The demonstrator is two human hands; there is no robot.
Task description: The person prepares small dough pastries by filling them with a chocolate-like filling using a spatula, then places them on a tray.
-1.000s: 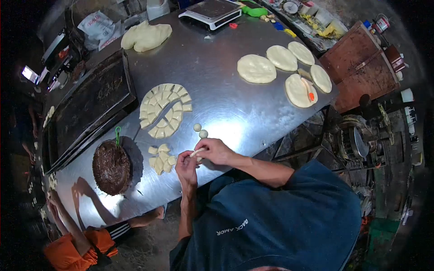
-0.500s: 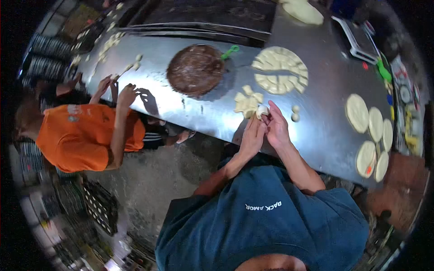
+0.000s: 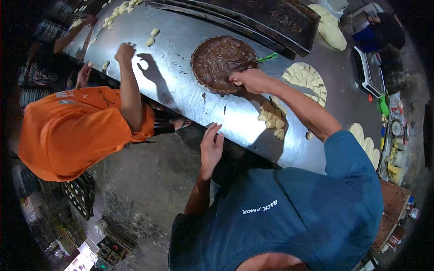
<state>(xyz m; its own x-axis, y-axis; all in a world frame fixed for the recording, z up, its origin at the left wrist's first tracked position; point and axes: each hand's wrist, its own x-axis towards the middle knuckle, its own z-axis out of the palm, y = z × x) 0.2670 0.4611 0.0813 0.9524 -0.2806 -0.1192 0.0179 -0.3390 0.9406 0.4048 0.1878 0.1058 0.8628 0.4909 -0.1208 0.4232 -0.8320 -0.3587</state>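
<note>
My right hand (image 3: 254, 81) reaches over the near right rim of a wide round pan of brown filling (image 3: 221, 58). Its fingers are closed, and a small bit of red shows at their tips; I cannot make out what it is. My left hand (image 3: 211, 151) hangs at the front edge of the metal table (image 3: 235, 119), fingers stretched and holding nothing that I can see. Beneath my right forearm lies a cluster of cut dough pieces (image 3: 272, 116). Farther right is a dough round scored into small portions (image 3: 303, 77), partly covered by my arm. A green handle (image 3: 267, 57) sticks out over the pan's right rim.
A co-worker in an orange shirt (image 3: 86, 131) works to my left, near small dough pieces (image 3: 150, 42). Dark trays (image 3: 271, 20) stand behind the pan. To the right are flat dough ovals (image 3: 357, 132), a large dough slab (image 3: 331, 31) and a white-framed device (image 3: 368, 70).
My right hand has moved left from the dough cluster to the brown filling. My left hand has drawn back to the table edge, apart from the right. The view has shifted and turned.
</note>
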